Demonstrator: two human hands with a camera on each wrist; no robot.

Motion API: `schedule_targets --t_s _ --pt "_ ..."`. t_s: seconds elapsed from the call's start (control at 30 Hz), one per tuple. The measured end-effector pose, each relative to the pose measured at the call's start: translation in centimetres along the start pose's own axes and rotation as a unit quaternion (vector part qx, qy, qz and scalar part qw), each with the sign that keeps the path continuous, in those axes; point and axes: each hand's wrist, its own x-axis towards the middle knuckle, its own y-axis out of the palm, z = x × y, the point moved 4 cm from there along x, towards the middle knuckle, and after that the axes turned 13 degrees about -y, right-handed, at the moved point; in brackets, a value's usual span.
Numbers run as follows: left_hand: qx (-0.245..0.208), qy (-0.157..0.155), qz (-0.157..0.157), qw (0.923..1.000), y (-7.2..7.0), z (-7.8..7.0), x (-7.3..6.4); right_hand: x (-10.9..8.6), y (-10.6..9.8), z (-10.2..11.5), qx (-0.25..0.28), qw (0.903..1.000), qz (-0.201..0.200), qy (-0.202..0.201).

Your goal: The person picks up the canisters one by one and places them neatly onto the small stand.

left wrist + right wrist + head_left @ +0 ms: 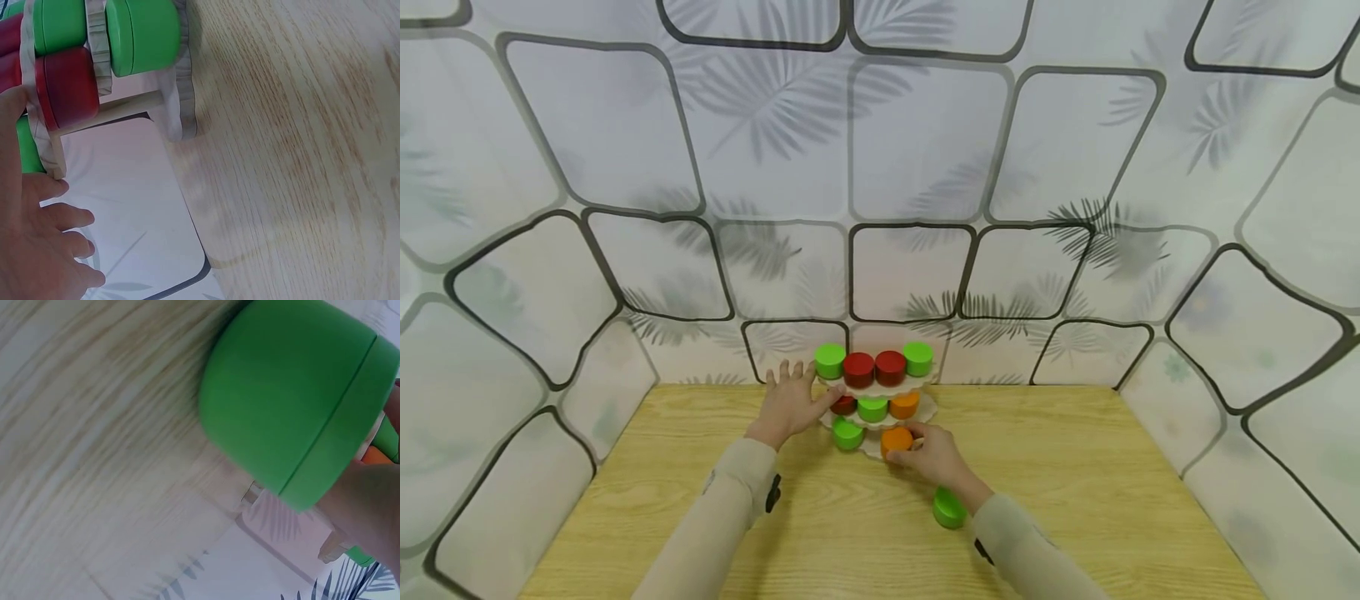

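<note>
A three-tier wooden stand (880, 390) with scalloped edges holds round two-part pots in green, red and orange. My right hand (938, 457) pinches an orange pot (895, 440) at the right of the bottom tier, beside a green pot (847, 434). Spread fingers show on my left hand (793, 402) at the stand's left side, the thumb against the top tier's edge. The left wrist view has that hand (44, 237) below a red pot (69, 86). Close to the right wrist view's camera, a green pot (287, 387) hides most of the right hand.
On the table (1037, 467), a green pot (950, 508) lies by my right wrist. The top tier carries two red pots (859, 370) between green ones (918, 358). Behind the stand rises a patterned cloth wall (910, 275), with similar sides left and right.
</note>
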Motion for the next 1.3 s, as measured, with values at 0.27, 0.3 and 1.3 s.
schedule_targets --t_s 0.27,0.3,1.3 --pt "0.001 -0.004 0.005 1.0000 0.2 0.2 0.1 0.2 0.3 0.2 -0.005 0.9998 -0.017 -0.002" --pt "0.001 -0.005 0.005 1.0000 0.2 0.2 0.1 0.2 0.3 0.2 -0.003 0.9998 -0.018 -0.002" --pt "-0.003 -0.006 0.002 1.0000 0.2 0.1 0.2 0.7 1.2 0.4 -0.014 0.9989 -0.042 -0.013"
